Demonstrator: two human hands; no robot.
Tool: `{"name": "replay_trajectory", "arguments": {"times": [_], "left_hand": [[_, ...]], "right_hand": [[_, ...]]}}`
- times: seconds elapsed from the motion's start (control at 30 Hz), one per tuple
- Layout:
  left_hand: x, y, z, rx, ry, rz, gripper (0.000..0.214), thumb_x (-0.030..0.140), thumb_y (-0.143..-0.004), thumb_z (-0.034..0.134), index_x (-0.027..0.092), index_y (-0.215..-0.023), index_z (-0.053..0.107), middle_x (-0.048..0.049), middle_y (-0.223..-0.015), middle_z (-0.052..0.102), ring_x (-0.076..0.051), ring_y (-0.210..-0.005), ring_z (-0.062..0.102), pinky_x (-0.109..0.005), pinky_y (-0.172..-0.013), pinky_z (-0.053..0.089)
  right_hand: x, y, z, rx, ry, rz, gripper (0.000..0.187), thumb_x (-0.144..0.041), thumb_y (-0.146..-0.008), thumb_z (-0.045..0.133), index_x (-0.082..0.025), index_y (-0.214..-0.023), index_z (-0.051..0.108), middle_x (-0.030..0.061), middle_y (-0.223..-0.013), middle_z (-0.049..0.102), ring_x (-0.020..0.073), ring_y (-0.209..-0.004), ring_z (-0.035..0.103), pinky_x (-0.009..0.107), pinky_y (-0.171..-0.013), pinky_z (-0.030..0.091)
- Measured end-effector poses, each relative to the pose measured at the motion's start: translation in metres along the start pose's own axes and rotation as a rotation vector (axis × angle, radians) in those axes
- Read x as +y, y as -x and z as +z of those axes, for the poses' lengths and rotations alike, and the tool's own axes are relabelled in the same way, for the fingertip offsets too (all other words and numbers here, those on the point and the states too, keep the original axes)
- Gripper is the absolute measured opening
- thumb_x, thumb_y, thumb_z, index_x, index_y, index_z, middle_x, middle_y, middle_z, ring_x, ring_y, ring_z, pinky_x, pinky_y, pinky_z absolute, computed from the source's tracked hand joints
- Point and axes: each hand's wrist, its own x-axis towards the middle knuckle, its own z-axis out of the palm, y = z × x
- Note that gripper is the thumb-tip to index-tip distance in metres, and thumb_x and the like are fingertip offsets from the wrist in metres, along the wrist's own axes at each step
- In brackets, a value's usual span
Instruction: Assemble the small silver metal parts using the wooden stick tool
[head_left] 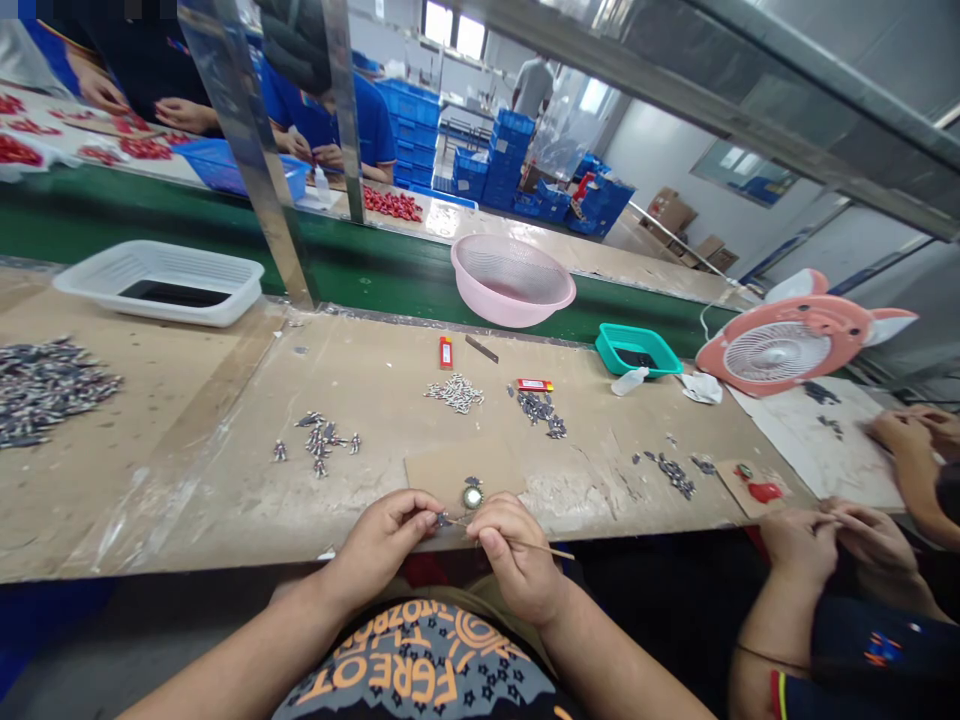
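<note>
My left hand pinches a small dark grey piece at the table's front edge. In my right hand is a thin wooden stick, its tip against or very near that piece. Just beyond my fingers, a small round cap with pale contents rests on a cardboard sheet, another dark piece beside it. Farther back lie a pile of small whitish parts and a pile of dark pieces. Several dark-and-white assembled pieces are to the left.
Behind the piles are two red boxes and a metal strip. A pink basket, green tray, white tray and pink fan line the back. Co-workers' hands work at right, others across the green belt.
</note>
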Motion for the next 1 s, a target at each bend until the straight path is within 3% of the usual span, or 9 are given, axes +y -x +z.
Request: {"name": "replay_trajectory", "arguments": {"times": [1.0], "left_hand": [[-0.0005, 0.0009, 0.0005, 0.015, -0.003, 0.017, 0.016, 0.033, -0.081, 0.057, 0.019, -0.086, 0.064, -0.0006, -0.072, 0.061, -0.017, -0.071, 0.056, -0.026, -0.068, 0.045]], "right_hand": [[-0.0051, 0.0045, -0.0044, -0.109, 0.043, -0.041, 0.018, -0.02, -0.091, 0.041, -0.021, -0.093, 0.059, 0.0049, -0.082, 0.062, 0.0178, -0.081, 0.057, 0.039, -0.085, 0.045]]}}
